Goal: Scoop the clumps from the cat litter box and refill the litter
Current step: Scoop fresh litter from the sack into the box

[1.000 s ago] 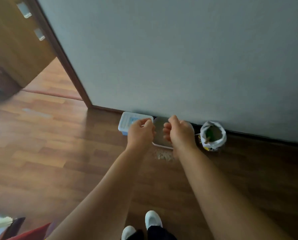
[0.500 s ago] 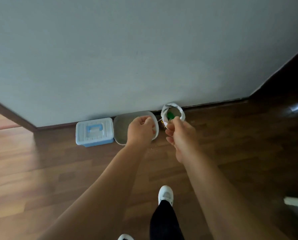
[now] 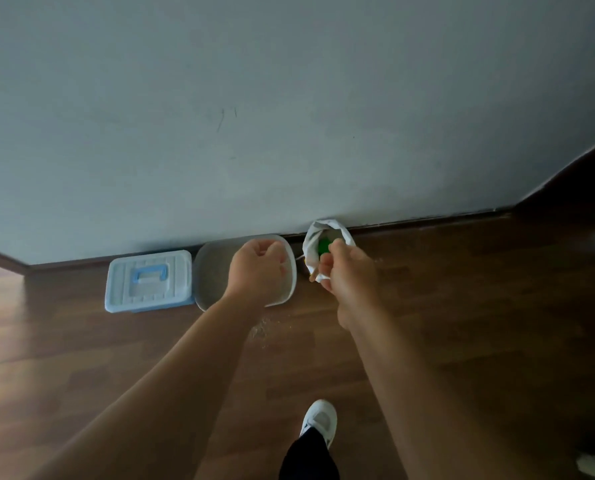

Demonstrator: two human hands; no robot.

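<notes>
Litter box (image 3: 208, 271) lies beneath both hands, against wall.

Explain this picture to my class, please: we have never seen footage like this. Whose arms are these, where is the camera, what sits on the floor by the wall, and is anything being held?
There is no machine here. A person wears a wide-angle camera on the head, looking forward and down, so the two bare arms reaching into the picture are their own. A white shoe shows at the bottom.

Along the foot of the wall, on the wooden floor, stand three things: a pale blue lidded box with a handle, a grey litter box beside it, and an open white bag with something green inside.

The left hand is a closed fist in front of the litter box; whether it holds anything cannot be seen. The right hand reaches to the bag, its fingers at the opening; a firm grip cannot be confirmed. Some spilled grains lie on the floor.
</notes>
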